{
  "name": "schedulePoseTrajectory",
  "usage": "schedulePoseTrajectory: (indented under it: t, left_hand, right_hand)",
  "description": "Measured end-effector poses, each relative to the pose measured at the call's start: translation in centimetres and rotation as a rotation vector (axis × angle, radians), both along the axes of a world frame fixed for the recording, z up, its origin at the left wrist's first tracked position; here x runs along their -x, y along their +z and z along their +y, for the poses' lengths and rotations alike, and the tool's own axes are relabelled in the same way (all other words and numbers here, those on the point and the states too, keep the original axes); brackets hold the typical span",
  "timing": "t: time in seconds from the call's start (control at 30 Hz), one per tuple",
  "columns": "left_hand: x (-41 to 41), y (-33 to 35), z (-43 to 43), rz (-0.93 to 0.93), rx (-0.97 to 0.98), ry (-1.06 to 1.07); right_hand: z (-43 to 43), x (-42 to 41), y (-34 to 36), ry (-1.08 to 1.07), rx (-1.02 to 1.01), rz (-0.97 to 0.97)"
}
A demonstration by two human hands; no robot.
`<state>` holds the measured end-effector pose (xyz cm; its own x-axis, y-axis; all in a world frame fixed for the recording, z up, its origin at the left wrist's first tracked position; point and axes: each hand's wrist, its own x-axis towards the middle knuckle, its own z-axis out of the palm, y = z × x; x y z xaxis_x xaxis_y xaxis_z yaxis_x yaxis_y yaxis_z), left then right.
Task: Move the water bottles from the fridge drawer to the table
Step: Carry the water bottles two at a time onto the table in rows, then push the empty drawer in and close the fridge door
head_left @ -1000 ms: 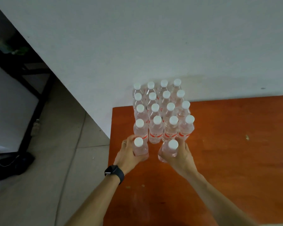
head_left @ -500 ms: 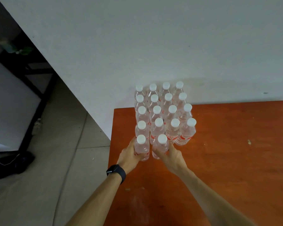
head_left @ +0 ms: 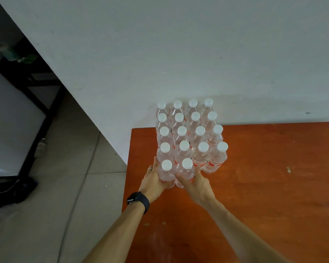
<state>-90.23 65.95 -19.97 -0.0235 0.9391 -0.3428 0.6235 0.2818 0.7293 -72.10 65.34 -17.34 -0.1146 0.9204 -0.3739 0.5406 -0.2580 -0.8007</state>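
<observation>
A white wall stands behind the orange bench. The bottles stand packed by the wall. The left hand and right hand each grip one front bottle. A hard push could knock the tight rows over.

Bottles block the left; table rightward lies open.

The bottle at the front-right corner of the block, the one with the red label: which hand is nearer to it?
Right. The right hand grips a front-row bottle just left of the red-labelled corner bottle; the left hand holds the bottle one place further left, at the table's left edge.
</observation>
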Motion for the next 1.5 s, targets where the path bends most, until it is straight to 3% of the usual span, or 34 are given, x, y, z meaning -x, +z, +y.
schedulePoseTrajectory:
  t: [0.4,0.63,1.23,1.37,1.5]
  left_hand:
    - [-0.6,-0.7,-0.2,0.052,0.034,0.026]
    - [-0.5,0.4,-0.3,0.046,0.035,-0.022]
    - [-1.0,2.1,-1.2,0.016,0.045,0.0]
    - [-0.7,6.7,-2.3,0.131,-0.072,-0.024]
    - [-2.2,10.1,-2.6,0.324,-0.31,-0.098]
  right_hand:
    - [0.5,-0.9,-0.1,0.034,-0.039,0.054]
    - [-0.2,-0.4,-0.6,-0.056,0.028,0.272]
    - [-1.4,-2.1,1.8,-0.08,0.09,0.078]
    - [-3.6,-5.6,3.0,-0.064,0.096,0.017]
    - [-7.0,-11.1,4.7,-0.078,-0.016,-0.095]
